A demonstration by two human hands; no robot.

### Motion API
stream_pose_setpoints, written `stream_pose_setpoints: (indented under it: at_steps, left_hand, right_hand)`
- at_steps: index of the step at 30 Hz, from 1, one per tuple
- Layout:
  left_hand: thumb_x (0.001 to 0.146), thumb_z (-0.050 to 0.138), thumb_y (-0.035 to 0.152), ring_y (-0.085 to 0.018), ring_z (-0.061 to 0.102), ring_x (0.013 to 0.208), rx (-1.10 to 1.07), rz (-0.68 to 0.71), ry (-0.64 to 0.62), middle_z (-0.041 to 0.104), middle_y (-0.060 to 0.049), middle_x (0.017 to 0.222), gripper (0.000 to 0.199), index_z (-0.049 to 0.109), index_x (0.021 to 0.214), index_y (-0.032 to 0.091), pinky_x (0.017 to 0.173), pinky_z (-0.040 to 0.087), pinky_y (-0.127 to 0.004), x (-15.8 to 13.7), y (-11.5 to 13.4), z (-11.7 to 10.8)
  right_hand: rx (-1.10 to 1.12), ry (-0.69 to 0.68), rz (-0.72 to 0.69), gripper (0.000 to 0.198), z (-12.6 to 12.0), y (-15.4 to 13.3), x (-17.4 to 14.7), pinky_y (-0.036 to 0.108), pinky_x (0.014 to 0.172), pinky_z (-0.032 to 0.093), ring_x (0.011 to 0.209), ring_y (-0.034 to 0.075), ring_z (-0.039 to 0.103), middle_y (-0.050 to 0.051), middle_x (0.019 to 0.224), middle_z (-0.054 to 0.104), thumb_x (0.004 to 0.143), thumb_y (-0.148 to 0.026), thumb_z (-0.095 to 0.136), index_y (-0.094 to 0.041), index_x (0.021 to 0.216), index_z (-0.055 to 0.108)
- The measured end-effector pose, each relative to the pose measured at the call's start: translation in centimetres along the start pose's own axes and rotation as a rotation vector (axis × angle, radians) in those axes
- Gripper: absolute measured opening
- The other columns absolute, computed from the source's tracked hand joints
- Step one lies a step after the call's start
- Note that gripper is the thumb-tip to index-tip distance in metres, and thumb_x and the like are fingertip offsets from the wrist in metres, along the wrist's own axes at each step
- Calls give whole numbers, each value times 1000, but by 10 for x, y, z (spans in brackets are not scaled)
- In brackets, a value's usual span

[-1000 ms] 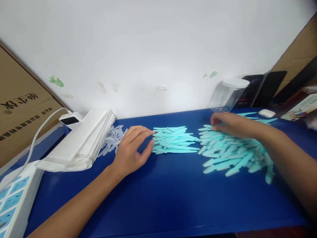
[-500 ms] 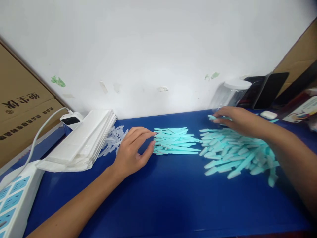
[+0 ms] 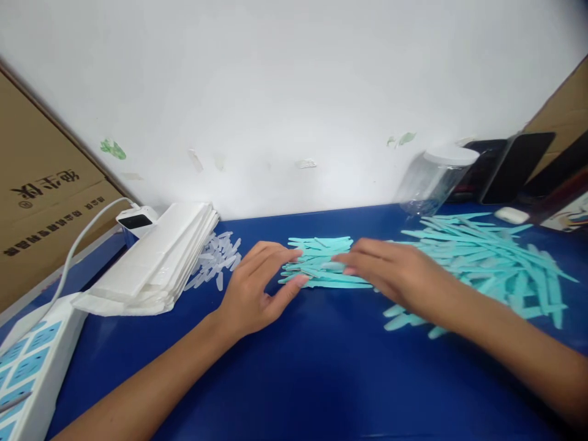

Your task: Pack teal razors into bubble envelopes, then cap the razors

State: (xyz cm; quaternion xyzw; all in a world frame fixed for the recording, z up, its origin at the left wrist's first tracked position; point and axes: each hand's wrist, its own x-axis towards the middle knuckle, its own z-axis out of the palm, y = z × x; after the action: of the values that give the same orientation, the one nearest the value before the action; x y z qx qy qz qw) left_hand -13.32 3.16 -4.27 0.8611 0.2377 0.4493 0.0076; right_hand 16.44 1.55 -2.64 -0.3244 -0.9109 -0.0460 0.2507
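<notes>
Your left hand (image 3: 255,288) stands at the left ends of the small bundle of turquoise sticks (image 3: 315,264), its grip apart, with thumb and fingers parted and the fingertips over the stick ends; your right hand (image 3: 399,269) reaches in from the other side, its grip closed on a single stick (image 3: 329,266), whose paler tip shows just past your fingertips, slightly blurred; that tip is over the bundle, and the bundle lies on the blue worktop (image 3: 285,367) between your two hands, its sticks running roughly side to side.

Beyond your right hand, and partly hidden by it, spreads the larger turquoise heap (image 3: 496,263), its sticks at mixed angles; behind it leans the clear jar (image 3: 432,184) with a white lid, near a small white case (image 3: 511,215); on your left lie the pale lilac pieces (image 3: 215,257), just beside the stack of white sleeves (image 3: 151,254); nearer you on that side is the power strip (image 3: 43,355).
</notes>
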Motion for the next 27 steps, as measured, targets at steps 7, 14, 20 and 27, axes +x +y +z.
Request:
stream_pose_setpoints:
  at_steps: [7,14,20,27]
  left_hand:
    - [95,79,12,-21,72,89,-35,145,-68,81,-8,98,22,71,115,16,86,62,-40,1,9,10]
    - [94,81,9,-19,71,84,-60,150,-49,81,-8,94,21,72,112,14,81,62,-37,-1,5,13]
    - [96,79,13,-18,70,83,-125,36,-52,79,-5,89,13,72,106,18,79,61,-36,-2,9,14]
    - [97,78,11,-17,69,82,-152,-33,-15,78,-5,89,13,75,107,18,78,60,-35,-4,7,11]
  right_hand:
    - [132,77,-50,27,14,-25,1,32,72,53,88,19,73,7,103,76,111,-23,59,-17,136,67]
    - [253,100,2,32,17,-21,-3,34,83,57,95,20,74,7,110,78,109,-21,64,-21,140,64]
    - [370,19,84,32,14,-24,-2,36,85,59,99,23,75,7,111,79,112,-28,57,-27,142,67]
    - [363,-98,186,27,6,-17,-1,34,81,56,91,21,74,6,104,79,113,-39,56,-25,126,75]
